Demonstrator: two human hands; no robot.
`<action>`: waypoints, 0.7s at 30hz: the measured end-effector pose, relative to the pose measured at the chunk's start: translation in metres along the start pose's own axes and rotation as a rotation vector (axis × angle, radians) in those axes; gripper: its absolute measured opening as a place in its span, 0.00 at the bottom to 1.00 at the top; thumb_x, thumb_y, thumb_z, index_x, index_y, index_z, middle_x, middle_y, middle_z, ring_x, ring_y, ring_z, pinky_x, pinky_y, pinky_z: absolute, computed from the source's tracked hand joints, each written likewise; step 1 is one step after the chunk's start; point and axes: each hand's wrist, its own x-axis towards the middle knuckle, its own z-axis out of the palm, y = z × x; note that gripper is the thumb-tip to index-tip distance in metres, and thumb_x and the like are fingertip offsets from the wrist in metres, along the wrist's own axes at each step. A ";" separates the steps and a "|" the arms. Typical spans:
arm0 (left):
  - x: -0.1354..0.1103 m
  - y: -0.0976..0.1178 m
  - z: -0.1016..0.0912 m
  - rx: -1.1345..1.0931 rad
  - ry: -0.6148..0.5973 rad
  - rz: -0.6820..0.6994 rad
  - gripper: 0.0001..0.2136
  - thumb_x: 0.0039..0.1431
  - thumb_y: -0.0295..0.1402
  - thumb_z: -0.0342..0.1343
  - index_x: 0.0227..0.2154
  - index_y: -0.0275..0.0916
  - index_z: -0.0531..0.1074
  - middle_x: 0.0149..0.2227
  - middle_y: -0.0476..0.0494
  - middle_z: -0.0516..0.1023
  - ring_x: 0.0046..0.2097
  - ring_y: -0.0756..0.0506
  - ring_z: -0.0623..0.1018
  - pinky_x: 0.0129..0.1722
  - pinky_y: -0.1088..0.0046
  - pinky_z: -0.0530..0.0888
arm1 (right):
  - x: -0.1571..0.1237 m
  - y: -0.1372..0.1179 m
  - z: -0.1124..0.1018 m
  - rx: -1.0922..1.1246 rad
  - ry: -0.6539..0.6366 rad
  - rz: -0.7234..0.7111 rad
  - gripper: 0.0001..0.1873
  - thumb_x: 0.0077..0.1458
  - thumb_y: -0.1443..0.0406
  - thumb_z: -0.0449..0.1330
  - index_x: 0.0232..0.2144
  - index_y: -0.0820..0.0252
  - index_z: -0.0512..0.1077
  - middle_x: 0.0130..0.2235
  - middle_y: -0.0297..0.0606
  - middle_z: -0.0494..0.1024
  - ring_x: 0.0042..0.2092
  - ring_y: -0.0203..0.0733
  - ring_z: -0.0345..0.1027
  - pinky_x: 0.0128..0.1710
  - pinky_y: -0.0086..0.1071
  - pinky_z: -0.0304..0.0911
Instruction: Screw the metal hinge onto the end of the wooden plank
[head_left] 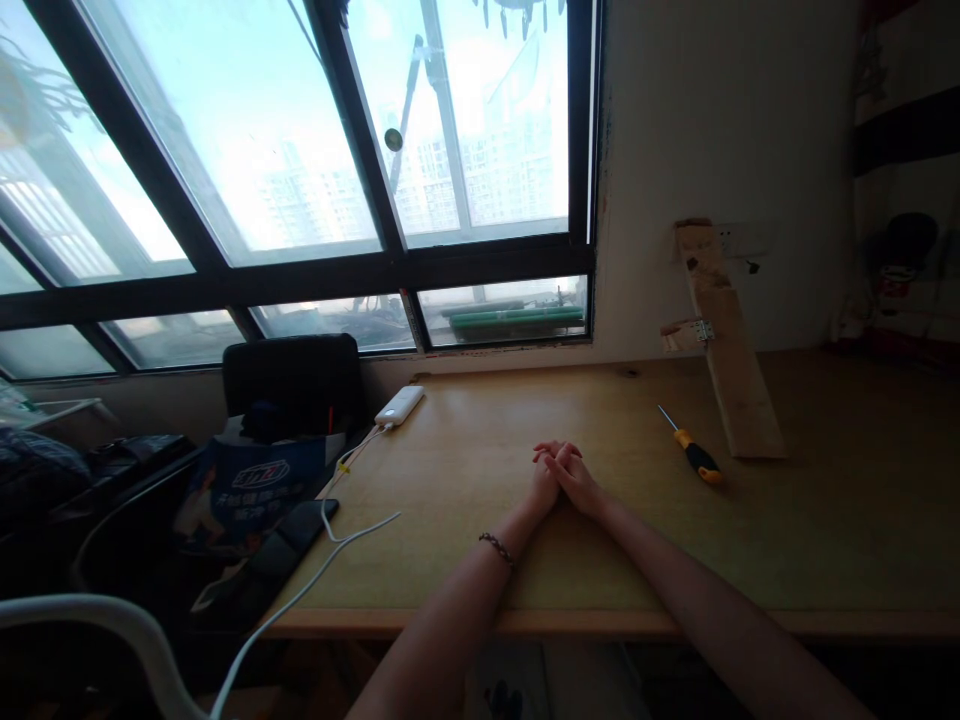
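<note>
My left hand (546, 480) and my right hand (576, 478) are clasped together on the wooden table (465, 560), their fingers interlaced and closed around each other. No object shows between them. A braided bracelet (496, 549) circles my left wrist. To the right of the hands lies a screwdriver (697, 458) with a yellow and black handle, its metal shaft pointing away and to the left. Beyond it a wooden board (731, 350) leans up toward the wall, with a metal hinge (703, 330) joining a short wooden piece (679, 335) to its left side.
A white power bank (399, 405) sits at the table's far left corner, its white cable (330, 535) running over the left edge. Left of the table are a black chair (292, 375) and a blue bag (247, 490). Windows rise behind; a wall socket (739, 238) is at right.
</note>
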 end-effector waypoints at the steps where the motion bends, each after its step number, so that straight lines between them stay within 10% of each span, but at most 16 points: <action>1: 0.000 0.000 0.000 0.051 -0.001 0.021 0.11 0.53 0.38 0.50 0.28 0.37 0.73 0.30 0.40 0.72 0.39 0.43 0.70 0.43 0.69 0.65 | 0.000 0.001 0.000 -0.001 -0.001 -0.001 0.22 0.56 0.51 0.47 0.42 0.59 0.68 0.38 0.40 0.73 0.40 0.42 0.67 0.42 0.36 0.61; 21: -0.002 0.003 0.001 0.326 -0.047 0.107 0.18 0.57 0.43 0.40 0.31 0.37 0.71 0.32 0.43 0.72 0.38 0.46 0.72 0.42 0.68 0.70 | -0.001 -0.003 -0.002 -0.046 -0.013 0.001 0.21 0.57 0.52 0.46 0.42 0.61 0.67 0.37 0.41 0.72 0.40 0.41 0.66 0.42 0.35 0.61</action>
